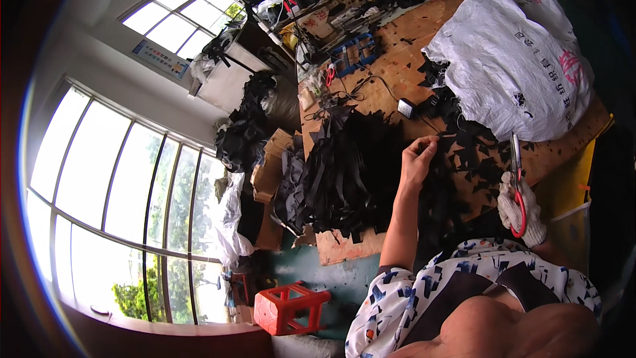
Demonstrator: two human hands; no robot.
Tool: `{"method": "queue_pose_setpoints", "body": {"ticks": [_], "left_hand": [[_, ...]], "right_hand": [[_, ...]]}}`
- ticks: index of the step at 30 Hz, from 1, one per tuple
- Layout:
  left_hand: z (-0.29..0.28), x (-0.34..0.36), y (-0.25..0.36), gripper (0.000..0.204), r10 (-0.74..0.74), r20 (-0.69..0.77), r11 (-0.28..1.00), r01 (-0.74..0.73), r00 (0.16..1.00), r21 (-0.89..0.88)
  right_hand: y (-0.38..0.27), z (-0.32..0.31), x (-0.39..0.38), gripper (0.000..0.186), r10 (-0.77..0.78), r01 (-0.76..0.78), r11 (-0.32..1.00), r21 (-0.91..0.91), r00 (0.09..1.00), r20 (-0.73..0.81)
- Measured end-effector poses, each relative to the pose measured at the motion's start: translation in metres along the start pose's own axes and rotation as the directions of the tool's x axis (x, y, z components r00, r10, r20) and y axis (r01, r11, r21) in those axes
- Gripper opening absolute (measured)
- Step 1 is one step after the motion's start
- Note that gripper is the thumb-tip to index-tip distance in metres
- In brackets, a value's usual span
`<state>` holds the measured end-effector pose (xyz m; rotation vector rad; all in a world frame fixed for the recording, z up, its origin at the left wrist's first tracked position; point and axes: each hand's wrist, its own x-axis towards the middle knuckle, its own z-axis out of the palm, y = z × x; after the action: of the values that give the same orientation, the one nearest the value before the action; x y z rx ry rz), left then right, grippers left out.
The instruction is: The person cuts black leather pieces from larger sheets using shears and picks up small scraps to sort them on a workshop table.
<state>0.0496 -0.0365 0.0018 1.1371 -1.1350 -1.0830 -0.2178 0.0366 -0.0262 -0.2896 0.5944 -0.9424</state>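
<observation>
My left hand [417, 160] is bare and reaches over the table with thumb and fingertips pinched together. Whatever the pinch holds is too small and too dark to make out against the black scraps behind it. In a white knitted glove, my right hand [520, 213] grips a pair of scissors [517, 163] with red handles. Their blades point away from me, near the lower edge of a white woven sack [510, 59]. Small black fabric scraps [472, 159] lie scattered between my two hands. A large heap of black fabric strips [338, 172] spreads left of my left hand.
A brown wooden table [414, 33] carries a blue plastic basket [354, 54], a second red-handled pair of scissors [330, 75] and a small pale device [406, 107] with a cable. A red plastic stool [285, 308] stands on the green floor. Cardboard [270, 164] leans beside the table's left edge.
</observation>
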Motion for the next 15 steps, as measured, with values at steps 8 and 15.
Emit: {"method": "queue_pose_setpoints", "body": {"ticks": [8,15], "left_hand": [[-0.026,-0.038,0.069,0.036,0.200,0.120,0.943,-0.158,0.972,-0.292],[0.021,-0.021,0.047,0.016,0.159,0.026,0.874,-0.153,0.987,0.462]], "right_hand": [[0.011,-0.028,0.033,0.026,0.009,0.003,0.997,-0.076,0.987,0.158],[0.000,-0.012,0.020,0.034,0.106,-0.133,0.986,0.102,0.966,0.234]]}}
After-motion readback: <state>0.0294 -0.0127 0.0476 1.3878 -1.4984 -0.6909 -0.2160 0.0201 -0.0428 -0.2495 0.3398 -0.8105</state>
